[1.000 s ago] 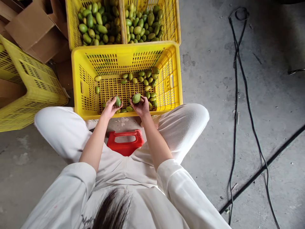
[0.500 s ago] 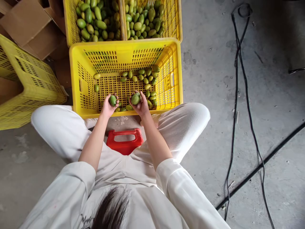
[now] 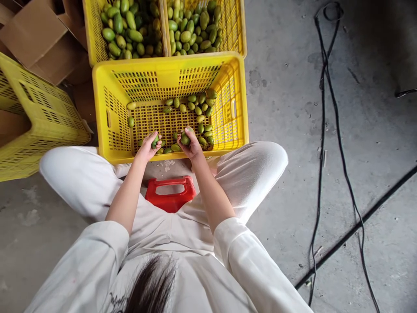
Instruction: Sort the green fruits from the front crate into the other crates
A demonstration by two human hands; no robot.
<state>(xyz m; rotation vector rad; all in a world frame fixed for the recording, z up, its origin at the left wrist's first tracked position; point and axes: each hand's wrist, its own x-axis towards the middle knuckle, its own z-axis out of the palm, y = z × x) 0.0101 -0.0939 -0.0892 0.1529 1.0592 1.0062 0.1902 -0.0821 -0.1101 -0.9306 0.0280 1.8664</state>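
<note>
One green fruit [image 3: 155, 141] is sitting in the left hand's [image 3: 148, 147] curled fingers, another fruit [image 3: 185, 139] in the right hand's [image 3: 192, 147] clasp, both over the near yellow crate [image 3: 167, 66]. Likely inspecting; setting down is calling for lowering, then loosening.

Soft, diffuse light, seemingly from the right, brightened the white cloth trouser leg [image 3: 250, 178] on that side. The grey concrete floor [image 3: 280, 108] darkened toward the far right corner, and the crumpled brown cardboard boxes [image 3: 35, 37] at far left lay dim. Focus was mostly sharp; wide-angle distortion stretched the near white cloth sleeves [image 3: 257, 261].
</note>
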